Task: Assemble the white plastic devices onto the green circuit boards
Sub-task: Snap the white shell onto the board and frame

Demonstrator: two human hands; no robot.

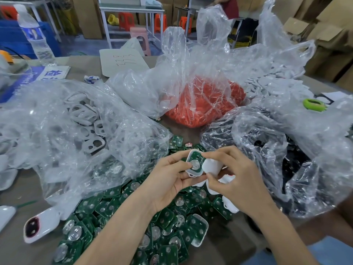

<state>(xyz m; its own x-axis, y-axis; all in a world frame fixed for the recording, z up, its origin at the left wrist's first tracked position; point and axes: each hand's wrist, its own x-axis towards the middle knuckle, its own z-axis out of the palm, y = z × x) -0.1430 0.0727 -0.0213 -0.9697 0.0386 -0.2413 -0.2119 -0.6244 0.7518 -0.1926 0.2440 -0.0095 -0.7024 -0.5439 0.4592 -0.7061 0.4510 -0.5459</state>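
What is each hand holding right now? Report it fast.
Left hand: closed, gripping a white shell with a green circuit board seated in it.
Right hand: closed, pinching a second white plastic piece beside it.

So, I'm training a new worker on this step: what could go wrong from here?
The green circuit board may sit crooked in the white shell that the left hand pinches, so the white cover in the right hand might not close. A dropped part could get lost in the pile of loose boards below.
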